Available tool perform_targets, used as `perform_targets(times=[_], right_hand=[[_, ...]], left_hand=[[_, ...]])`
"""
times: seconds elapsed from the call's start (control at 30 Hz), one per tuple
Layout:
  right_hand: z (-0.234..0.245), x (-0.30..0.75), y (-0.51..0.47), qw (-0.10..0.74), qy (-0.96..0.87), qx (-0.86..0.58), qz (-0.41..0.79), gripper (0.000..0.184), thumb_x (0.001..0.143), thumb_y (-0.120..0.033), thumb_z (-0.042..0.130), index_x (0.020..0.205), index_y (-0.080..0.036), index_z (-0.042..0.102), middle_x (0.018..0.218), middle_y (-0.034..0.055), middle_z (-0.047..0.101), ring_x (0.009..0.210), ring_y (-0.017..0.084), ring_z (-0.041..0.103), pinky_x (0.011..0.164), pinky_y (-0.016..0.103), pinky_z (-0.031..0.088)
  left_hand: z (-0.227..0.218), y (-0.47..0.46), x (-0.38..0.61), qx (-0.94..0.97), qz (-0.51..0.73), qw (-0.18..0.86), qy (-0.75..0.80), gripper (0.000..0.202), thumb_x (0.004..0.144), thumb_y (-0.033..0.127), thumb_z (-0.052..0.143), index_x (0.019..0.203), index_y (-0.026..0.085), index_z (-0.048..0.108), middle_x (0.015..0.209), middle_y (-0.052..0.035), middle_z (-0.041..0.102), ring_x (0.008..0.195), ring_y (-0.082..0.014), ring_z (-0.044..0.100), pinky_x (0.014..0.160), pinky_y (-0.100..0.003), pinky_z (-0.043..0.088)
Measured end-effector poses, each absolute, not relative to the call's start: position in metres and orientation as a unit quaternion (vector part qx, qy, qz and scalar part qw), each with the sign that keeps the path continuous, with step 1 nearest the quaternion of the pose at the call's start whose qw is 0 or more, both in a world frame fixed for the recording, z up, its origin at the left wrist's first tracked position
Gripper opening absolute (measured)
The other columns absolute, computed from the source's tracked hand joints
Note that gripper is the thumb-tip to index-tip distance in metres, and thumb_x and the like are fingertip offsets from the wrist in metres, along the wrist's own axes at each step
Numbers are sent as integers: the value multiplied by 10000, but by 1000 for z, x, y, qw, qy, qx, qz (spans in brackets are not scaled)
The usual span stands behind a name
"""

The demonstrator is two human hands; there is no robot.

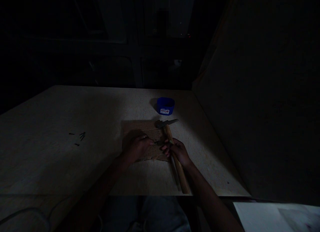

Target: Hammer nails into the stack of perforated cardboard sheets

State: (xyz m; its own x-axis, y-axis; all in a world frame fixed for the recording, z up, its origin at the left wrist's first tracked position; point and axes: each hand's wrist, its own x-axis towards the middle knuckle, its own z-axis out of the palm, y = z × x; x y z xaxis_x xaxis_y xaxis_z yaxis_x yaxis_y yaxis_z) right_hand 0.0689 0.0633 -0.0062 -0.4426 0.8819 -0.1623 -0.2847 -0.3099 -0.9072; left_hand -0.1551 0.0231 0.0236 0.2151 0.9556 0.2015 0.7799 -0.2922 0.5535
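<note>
Right hand (pixel 181 152) wrapped round hammer (pixel 179 166); left hand (pixel 139 146) over board (pixel 151 154), can't tell its grip; tub (pixel 159 108) at 1 o'clock from board, dark bits (pixel 82 136) at 9 o'clock

From my distance I see the hammer handle (pixel 179 168) of smooth-looking wood, the hammer head (pixel 166 123) of dull metal; near the matt desk's (pixel 62 162) far edge, the blue tub (pixel 171 110) looks plastic.

Forearms (pixel 113 174) angled inward; left hand (pixel 140 145) palm-down, right hand (pixel 179 150) curled nearby.
</note>
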Motion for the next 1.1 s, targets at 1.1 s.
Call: perform_targets(times=[1.1], right_hand=[[-7,69,66,400,-444,-339,727,238,714,-316,714,891,-178,636,703,33,753,503,137,645,483,236,499]], left_hand=[[-12,19,-145,565,439,295,634,268,851,424,602,931,236,775,973,-13,789,916,-196,731,867,-305,575]])
